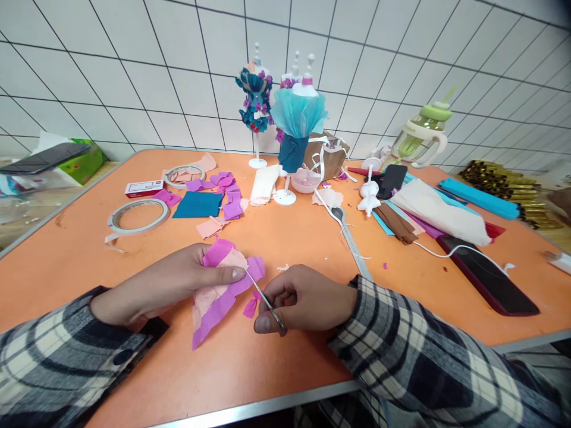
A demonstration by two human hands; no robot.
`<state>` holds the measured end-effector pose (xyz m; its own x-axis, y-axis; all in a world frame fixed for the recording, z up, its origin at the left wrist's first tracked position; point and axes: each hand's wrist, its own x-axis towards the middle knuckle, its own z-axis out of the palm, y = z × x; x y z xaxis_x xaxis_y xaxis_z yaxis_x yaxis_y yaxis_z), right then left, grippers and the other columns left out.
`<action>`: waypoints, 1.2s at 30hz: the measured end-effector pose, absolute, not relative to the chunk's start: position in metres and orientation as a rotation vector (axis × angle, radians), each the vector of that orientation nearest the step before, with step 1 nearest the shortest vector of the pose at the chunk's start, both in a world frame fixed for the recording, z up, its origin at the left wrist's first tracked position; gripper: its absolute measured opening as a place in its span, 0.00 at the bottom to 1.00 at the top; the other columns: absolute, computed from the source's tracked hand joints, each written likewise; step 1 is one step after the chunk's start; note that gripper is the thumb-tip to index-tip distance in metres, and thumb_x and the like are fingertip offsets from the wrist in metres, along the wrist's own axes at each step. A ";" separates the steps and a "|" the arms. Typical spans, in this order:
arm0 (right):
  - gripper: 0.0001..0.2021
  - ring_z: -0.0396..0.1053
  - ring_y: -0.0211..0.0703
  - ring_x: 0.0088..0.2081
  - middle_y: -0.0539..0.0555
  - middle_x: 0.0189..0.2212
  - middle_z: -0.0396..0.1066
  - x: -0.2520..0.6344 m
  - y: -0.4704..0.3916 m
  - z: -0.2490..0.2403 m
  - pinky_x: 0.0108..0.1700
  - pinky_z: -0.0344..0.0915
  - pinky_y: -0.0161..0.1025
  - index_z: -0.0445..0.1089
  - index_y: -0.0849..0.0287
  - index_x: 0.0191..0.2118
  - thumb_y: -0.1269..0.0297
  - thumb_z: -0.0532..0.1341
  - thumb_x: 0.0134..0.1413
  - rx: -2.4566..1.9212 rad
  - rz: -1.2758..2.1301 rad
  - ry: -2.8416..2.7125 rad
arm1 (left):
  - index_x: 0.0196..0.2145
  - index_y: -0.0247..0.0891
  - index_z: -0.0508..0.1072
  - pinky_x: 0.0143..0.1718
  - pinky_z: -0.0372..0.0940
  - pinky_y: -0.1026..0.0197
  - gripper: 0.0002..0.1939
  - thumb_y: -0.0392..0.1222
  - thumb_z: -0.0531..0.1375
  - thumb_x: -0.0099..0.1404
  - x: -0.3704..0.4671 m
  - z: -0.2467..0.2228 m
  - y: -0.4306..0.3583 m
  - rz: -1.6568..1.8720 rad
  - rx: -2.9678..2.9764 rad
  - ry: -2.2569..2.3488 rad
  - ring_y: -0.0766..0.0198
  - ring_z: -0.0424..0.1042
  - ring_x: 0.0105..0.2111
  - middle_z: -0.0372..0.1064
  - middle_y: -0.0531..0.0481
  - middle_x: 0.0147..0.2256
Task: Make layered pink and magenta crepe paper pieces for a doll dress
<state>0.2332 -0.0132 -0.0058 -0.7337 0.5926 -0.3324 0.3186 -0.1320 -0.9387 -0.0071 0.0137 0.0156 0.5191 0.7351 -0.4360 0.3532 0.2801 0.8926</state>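
My left hand (pixel 191 279) pinches layered crepe paper (pixel 218 303), purple with a peach piece over it, between thumb and fingers. My right hand (pixel 303 300) is closed around the handles of small metal scissors (pixel 270 303). Their blades reach into the paper's right side, close to my left thumb tip. Just below the blades, a small purple scrap (pixel 251 305) shows beside the held paper. Past my left hand lie a folded teal paper square (pixel 197 204), purple paper pieces (pixel 232 202) and a peach piece (pixel 211 226).
Small dress forms in paper, one with a turquoise bodice (pixel 300 113), stand at the back. Tape rolls (pixel 116 224) and a red-white box (pixel 143 188) lie left. At right are a phone (pixel 491 276), paper rolls (pixel 479 198), a silver zip-like strip (pixel 357 252) and a bottle (pixel 422 137).
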 end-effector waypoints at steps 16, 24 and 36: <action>0.19 0.68 0.33 0.26 0.46 0.23 0.71 0.233 -0.013 -0.010 0.31 0.62 0.30 0.74 0.61 0.29 0.47 0.72 0.47 -0.974 1.992 -1.897 | 0.28 0.35 0.73 0.24 0.55 0.68 0.21 0.58 0.68 0.58 -0.009 0.012 0.013 0.315 1.336 1.103 0.68 0.61 0.24 0.67 0.56 0.24; 0.20 0.68 0.34 0.26 0.47 0.22 0.71 0.232 -0.013 -0.007 0.31 0.61 0.31 0.76 0.60 0.30 0.46 0.73 0.46 -1.034 1.983 -1.911 | 0.28 0.36 0.72 0.24 0.55 0.68 0.22 0.59 0.68 0.57 -0.007 0.014 0.012 0.312 1.349 1.120 0.68 0.60 0.24 0.66 0.57 0.23; 0.20 0.68 0.34 0.27 0.47 0.23 0.71 0.234 -0.013 -0.008 0.30 0.61 0.30 0.74 0.61 0.29 0.46 0.71 0.48 -0.977 1.979 -1.940 | 0.26 0.38 0.72 0.23 0.55 0.67 0.21 0.60 0.68 0.57 -0.006 0.015 0.011 0.305 1.374 1.101 0.67 0.60 0.23 0.65 0.56 0.23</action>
